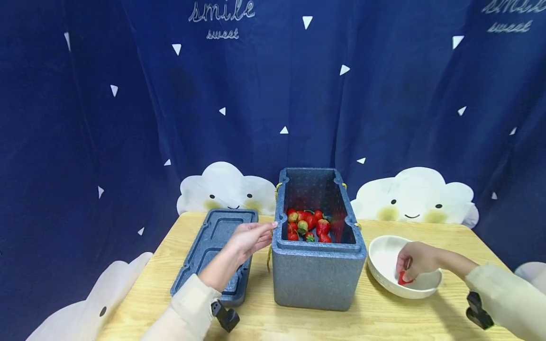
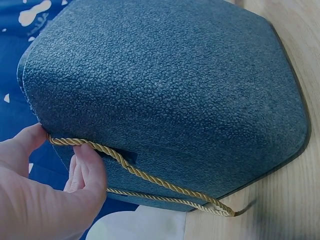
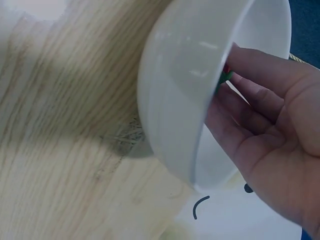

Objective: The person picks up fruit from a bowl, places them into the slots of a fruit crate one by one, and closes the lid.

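My right hand (image 1: 420,260) reaches into a white bowl (image 1: 386,244) and pinches a red strawberry (image 1: 404,279) low inside it. Much of that strawberry is covered by the fingers; a bit of its green leaves (image 3: 224,77) shows in the right wrist view. At the left rim of a deep grey-blue foam box (image 1: 317,277), my left hand (image 1: 251,237) rests its fingertips. In the left wrist view the fingers touch the box's edge and side, beside a twisted gold cord (image 2: 150,179). Several strawberries (image 1: 311,220) lie inside the box.
The box's grey-blue lid (image 1: 213,251) lies flat on the wooden table (image 1: 264,327), left of the box. Behind the table hangs a dark blue curtain (image 1: 251,85) with white clouds and triangles. The bowl stands close to the box's right side.
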### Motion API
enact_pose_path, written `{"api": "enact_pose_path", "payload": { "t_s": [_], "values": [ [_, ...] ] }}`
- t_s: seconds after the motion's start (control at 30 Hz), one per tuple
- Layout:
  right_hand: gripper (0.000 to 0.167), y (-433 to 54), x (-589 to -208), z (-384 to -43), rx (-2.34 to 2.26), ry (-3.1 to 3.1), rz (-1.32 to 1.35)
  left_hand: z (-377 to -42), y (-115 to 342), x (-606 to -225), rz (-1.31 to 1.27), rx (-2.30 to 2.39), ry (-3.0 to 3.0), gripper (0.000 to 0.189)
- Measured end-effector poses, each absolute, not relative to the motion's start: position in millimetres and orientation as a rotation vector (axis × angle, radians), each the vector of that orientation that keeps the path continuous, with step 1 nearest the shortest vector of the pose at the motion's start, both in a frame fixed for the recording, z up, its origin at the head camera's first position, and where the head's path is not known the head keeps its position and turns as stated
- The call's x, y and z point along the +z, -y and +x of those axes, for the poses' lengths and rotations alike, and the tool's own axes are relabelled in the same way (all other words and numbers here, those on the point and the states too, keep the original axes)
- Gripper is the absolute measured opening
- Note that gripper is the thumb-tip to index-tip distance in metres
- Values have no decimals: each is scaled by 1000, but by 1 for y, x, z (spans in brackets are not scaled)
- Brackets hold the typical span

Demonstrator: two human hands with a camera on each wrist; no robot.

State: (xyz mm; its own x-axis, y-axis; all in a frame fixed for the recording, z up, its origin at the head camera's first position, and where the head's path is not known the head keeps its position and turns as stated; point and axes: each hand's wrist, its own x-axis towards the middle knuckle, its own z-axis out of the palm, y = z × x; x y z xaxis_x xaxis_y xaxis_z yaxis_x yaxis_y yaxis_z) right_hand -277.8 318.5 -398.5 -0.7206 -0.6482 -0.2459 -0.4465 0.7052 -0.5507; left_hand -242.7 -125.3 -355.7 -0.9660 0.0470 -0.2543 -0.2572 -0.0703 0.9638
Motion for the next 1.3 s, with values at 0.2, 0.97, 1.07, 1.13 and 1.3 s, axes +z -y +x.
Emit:
{"api": "enact_pose_path", "payload": {
  "t_s": [0.2, 0.97, 1.07, 1.13, 1.3],
  "values": [
    [13, -315, -392, -282, -630, -2487, -813, -243, 126, -357, -234, 2137, -1986, 52],
    [22, -296, -349, -306, -683, -2472, -787, -246, 124, -356, -236, 2157, -1964, 44],
    [23, -294, -342, -308, -671, -2488, -784, -246, 124, -354, -234, 2157, -1967, 44],
    [24, -292, -337, -309, -684, -2486, -788, -246, 124, -353, -238, 2153, -1969, 44],
    [25, -290, -328, -312, -717, -2483, -815, -245, 125, -353, -245, 2152, -1961, 45]
  ]
}}
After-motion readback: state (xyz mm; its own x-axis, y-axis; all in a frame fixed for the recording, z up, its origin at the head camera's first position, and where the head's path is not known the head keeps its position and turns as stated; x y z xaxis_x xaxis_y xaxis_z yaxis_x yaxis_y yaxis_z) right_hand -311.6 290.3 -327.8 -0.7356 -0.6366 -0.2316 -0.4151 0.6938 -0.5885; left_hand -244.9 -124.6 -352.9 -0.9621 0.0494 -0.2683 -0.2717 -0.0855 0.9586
